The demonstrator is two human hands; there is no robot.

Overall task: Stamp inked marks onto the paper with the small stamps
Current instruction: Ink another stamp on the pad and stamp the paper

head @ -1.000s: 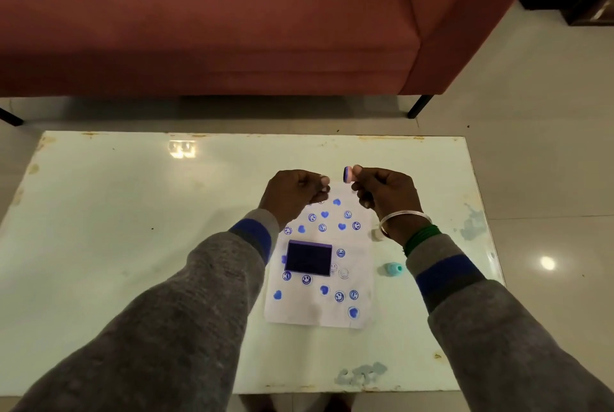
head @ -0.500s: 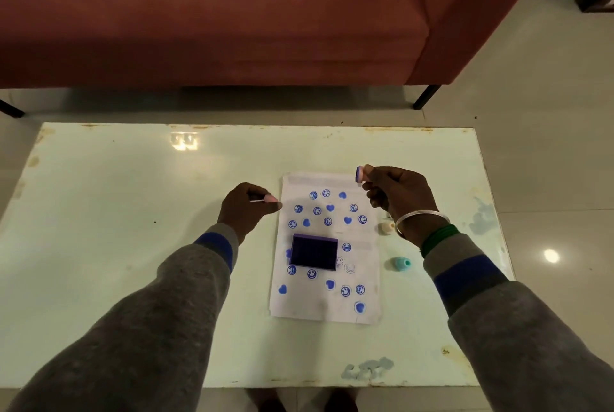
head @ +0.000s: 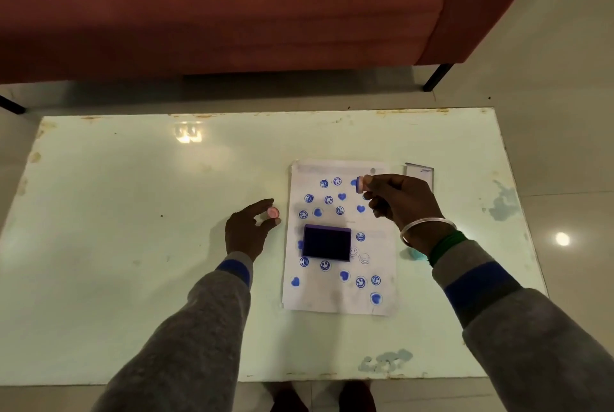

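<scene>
A white paper point(head: 332, 300) with several blue smiley and heart marks lies on the pale table point(head: 133, 212). A dark blue ink pad point(head: 327, 242) sits on the middle of the sheet. My right hand point(head: 402, 202) hovers over the paper's top right part and pinches a small pink stamp point(head: 361, 184), its blue inked face turned left. My left hand point(head: 247, 228) is low over the table just left of the paper, with a small round pink cap point(head: 273, 212) between thumb and forefinger.
A clear plastic lid point(head: 419, 175) lies beyond my right hand. A teal stamp point(head: 415, 253) shows partly beside my right wrist. A red sofa point(head: 232, 12) stands behind the table's far edge. Tiled floor lies to the right.
My left hand has carried the pink cap away from the stamp, leftward and down to the table beside the paper. My right hand with the stamp has stayed over the paper's top.
</scene>
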